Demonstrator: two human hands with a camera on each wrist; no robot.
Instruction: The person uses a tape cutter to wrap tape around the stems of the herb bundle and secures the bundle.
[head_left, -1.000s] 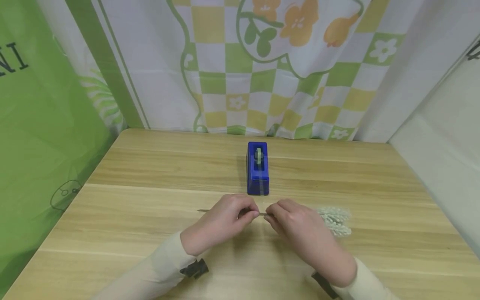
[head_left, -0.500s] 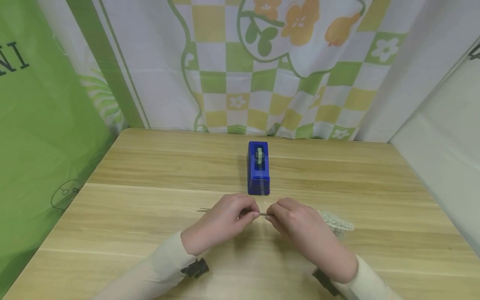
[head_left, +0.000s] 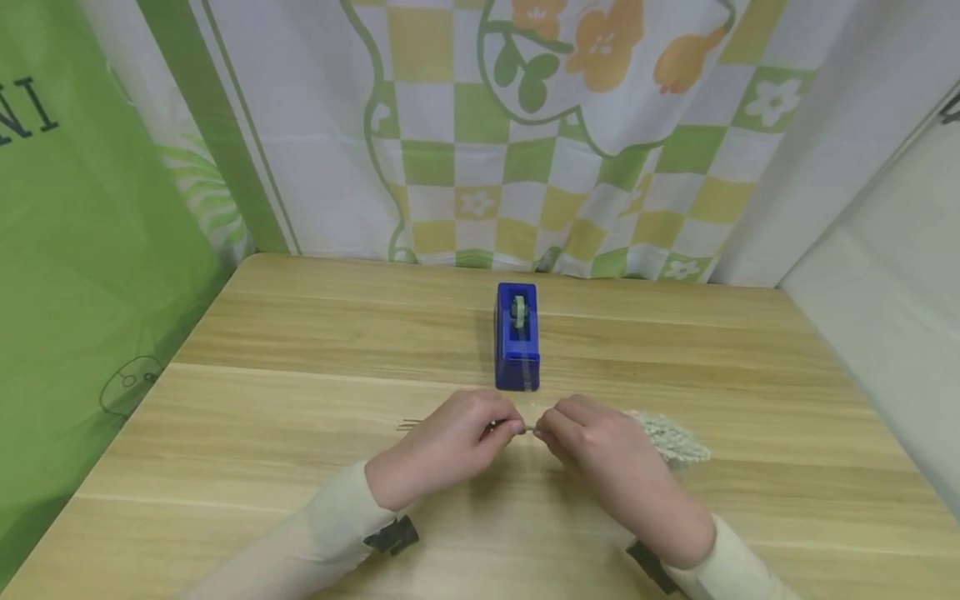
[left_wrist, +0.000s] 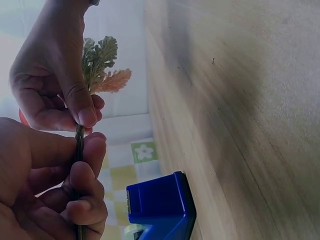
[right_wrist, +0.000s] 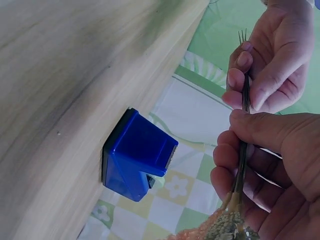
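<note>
Both hands hold one thin bunch of dried flower stems (right_wrist: 243, 160) above the table, lying roughly crosswise in the head view. My left hand (head_left: 450, 442) pinches the stems toward their bare ends, which poke out to its left. Close beside it, my right hand (head_left: 607, 458) grips them nearer the flower heads (head_left: 675, 440), with only a short bit of stem showing between the fingertips. Pale green heads (left_wrist: 99, 57) and a pinkish one (left_wrist: 114, 81) stick out past the right hand in the left wrist view. The palms partly hide the stems.
A blue tape dispenser (head_left: 517, 342) with a roll of tape in it stands on the wooden table (head_left: 300, 333) just beyond the hands. Behind the table hangs a checked, flowered cloth (head_left: 480, 167). A green cloth (head_left: 90, 250) borders the left side.
The bunch has turned slightly between the fingers: its bare ends now show as several separate tips, and the flower heads have shifted a little right. Both hands stay almost in place.
</note>
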